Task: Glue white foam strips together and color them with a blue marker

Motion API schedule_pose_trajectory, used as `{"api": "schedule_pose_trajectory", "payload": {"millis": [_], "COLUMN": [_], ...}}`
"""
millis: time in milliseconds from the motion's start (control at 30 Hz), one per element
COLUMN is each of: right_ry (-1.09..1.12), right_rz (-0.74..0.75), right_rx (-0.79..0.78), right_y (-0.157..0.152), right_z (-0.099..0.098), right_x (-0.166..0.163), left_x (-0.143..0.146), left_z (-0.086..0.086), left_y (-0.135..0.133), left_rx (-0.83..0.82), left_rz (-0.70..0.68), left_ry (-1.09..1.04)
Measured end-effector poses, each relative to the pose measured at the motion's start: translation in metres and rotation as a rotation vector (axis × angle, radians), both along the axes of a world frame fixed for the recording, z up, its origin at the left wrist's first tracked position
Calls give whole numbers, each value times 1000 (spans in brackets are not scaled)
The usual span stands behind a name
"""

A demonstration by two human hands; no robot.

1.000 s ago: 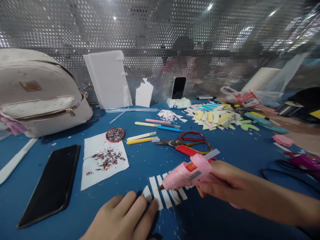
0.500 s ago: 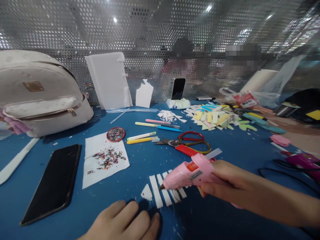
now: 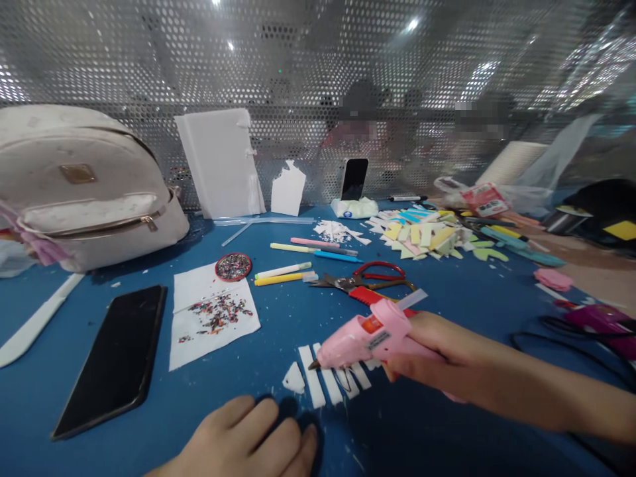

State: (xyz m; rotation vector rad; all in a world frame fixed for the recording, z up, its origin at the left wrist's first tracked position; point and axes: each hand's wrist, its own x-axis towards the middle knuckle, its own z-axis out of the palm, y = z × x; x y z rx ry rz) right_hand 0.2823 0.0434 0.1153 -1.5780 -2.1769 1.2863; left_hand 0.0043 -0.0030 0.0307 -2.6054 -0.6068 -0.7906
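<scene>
My right hand (image 3: pixel 432 358) is wrapped round the handle of a pink hot glue gun (image 3: pixel 358 334), with a clear glue stick (image 3: pixel 413 299) poking out of its back end. The gun's nozzle points left and down, over the upper part of the leftmost white strip (image 3: pixel 312 376); I cannot tell whether it touches. Several white strips lie side by side, partly under the gun. Left of them is a small white pointed piece (image 3: pixel 293 377) with a dark dot. My left hand (image 3: pixel 256 434) rests on the table just below, fingers curled closed, nothing showing in them.
Red-handled scissors (image 3: pixel 355 285) and markers (image 3: pixel 283 278) lie beyond the gun. A paper sheet (image 3: pixel 189 351) holds dark bits and a round red-rimmed dish (image 3: pixel 233 266). Left are a phone (image 3: pixel 112 364) and backpack (image 3: pixel 94 192); right, coloured scraps (image 3: pixel 427 235) and a purple glue gun (image 3: pixel 601 324).
The pink glue gun has moved slightly left and up, its nozzle going from the gap between the first strips to the leftmost strip. My left hand stays curled in nearly the same place.
</scene>
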Motion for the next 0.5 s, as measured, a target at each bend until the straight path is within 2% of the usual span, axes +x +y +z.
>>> {"api": "schedule_pose_trajectory", "payload": {"millis": [267, 500], "right_ry": [26, 7], "right_rz": [58, -23], "right_rx": [43, -40], "right_y": [9, 12], "right_z": [-6, -14], "right_x": [-1, 1], "left_x": [-2, 1], "left_z": [0, -1], "left_y": [-3, 0], "left_rx": [-5, -51], "left_rz": [2, 20], "left_ry": [0, 3]}}
